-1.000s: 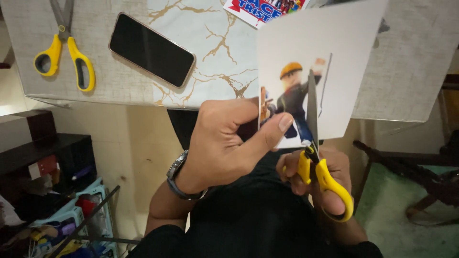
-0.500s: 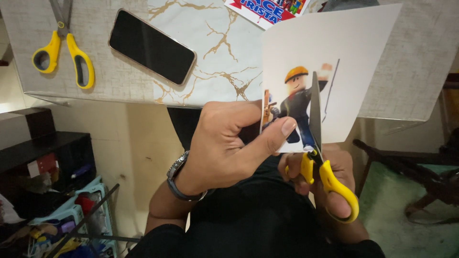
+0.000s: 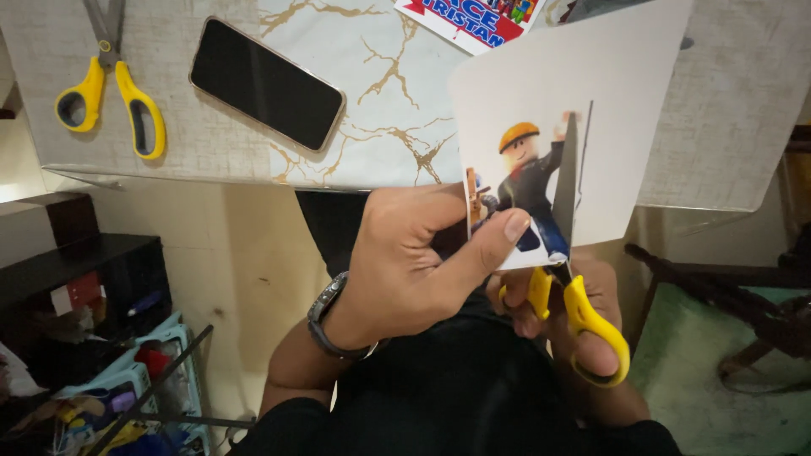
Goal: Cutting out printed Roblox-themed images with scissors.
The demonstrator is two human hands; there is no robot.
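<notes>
While pinched: paper, scissors cutting.

Bright tabletop, dim floor below, slightly soft.

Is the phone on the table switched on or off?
Off, as far as it shows: the phone lies face up on the table, its screen plain black with nothing lit.

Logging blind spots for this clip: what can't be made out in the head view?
- Right hand: mostly hidden behind the scissors and paper sheet.
- Printed figure: lower left covered by the left hand.
- Spare scissors: blade tips cut off by the top edge.
- Coloured card: mostly cut off there too.
</notes>
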